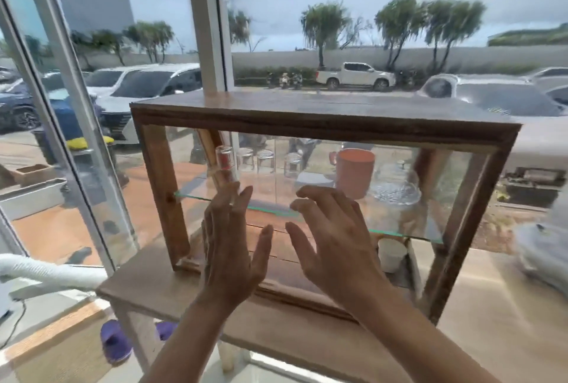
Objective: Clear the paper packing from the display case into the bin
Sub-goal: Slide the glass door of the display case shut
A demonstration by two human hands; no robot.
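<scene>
Both hands are raised with fingers spread, each grip open and empty. The left hand (229, 247) and right hand (335, 244) sit side by side before the display case (322, 124), at its front glass; whether they touch it is unclear. The case stands on a wooden counter (159, 293). No writing is legible anywhere. At 2 o'clock from the right hand, a white cup (391, 255) sits beneath the glass shelf (405, 233); above, a pink mug (355, 172) and small glasses (264, 161). Paper packing cannot be made out.

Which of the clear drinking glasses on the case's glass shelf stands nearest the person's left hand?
The tall glass with red markings, just above the left hand fingertips; the shorter plain glasses sit farther back.
</scene>
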